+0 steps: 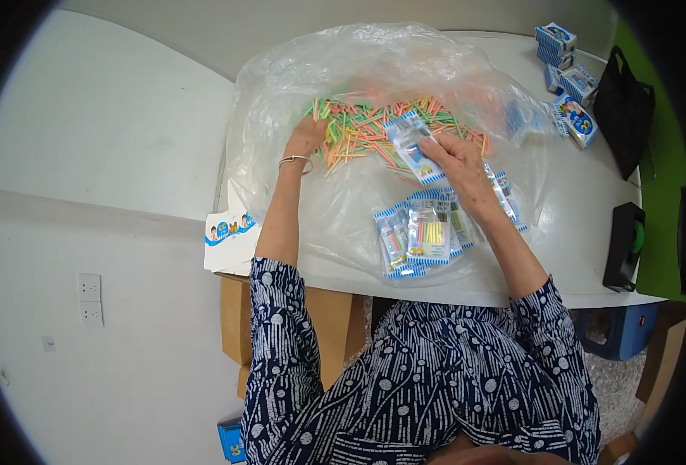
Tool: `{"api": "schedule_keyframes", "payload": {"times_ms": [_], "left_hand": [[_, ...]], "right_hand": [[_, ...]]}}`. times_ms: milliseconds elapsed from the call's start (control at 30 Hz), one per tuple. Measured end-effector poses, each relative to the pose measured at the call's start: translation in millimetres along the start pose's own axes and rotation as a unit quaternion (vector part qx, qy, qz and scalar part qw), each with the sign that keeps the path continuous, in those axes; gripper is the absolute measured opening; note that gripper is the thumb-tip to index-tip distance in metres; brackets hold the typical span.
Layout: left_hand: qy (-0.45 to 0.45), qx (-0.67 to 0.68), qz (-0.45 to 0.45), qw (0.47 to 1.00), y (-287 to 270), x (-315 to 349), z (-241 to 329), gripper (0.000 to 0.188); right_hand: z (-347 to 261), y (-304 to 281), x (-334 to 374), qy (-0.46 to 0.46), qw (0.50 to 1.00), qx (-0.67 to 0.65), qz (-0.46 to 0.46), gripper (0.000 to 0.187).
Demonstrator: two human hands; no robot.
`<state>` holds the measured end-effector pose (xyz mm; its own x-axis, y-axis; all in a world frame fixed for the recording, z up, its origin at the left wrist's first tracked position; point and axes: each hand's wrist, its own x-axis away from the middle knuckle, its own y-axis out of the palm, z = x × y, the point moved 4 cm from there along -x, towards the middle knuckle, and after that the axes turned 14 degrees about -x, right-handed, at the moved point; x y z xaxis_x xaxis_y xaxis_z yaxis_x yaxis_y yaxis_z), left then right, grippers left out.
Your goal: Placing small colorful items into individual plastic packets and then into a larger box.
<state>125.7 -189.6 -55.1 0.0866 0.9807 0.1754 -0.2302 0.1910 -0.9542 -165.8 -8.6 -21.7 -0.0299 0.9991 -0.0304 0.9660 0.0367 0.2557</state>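
My left hand [308, 136] is at the left end of a loose heap of thin pastel sticks [362, 128], pink, green, yellow and orange. Its fingers are curled in around some of the sticks, with the tips partly hidden. In my right hand [463, 172] is a small flat packet [415, 147], blue and white with a clear part, pinched near its right edge and raised above the heap. Close in front lie several similar packets [430, 229], overlapping, with coloured sticks showing inside some. Heap and packets rest on a big clear plastic bag [281, 85].
The bag spreads over a white table [572, 248]. Blue-and-white packs [556, 43] are piled at the far right beside a black bag [622, 112]. A black tape dispenser [624, 246] stands at the right edge. A printed white card piece [230, 232] sits at the left edge.
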Motion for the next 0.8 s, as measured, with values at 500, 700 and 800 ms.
{"api": "schedule_keyframes", "payload": {"times_ms": [500, 700, 800], "left_hand": [[0.005, 0.698, -0.329, 0.636, 22, 54, 51, 0.029], [-0.031, 0.766, -0.247, 0.593, 36, 72, 95, 0.023], [-0.05, 0.797, -0.214, 0.562, 47, 66, 94, 0.019]], "right_hand": [[48, 50, -71, 0.083, 0.939, -0.332, 0.021, 0.017], [64, 66, -98, 0.113, 0.913, -0.39, -0.027, 0.014], [64, 79, -100, 0.07, 0.922, -0.373, 0.076, 0.022]]}}
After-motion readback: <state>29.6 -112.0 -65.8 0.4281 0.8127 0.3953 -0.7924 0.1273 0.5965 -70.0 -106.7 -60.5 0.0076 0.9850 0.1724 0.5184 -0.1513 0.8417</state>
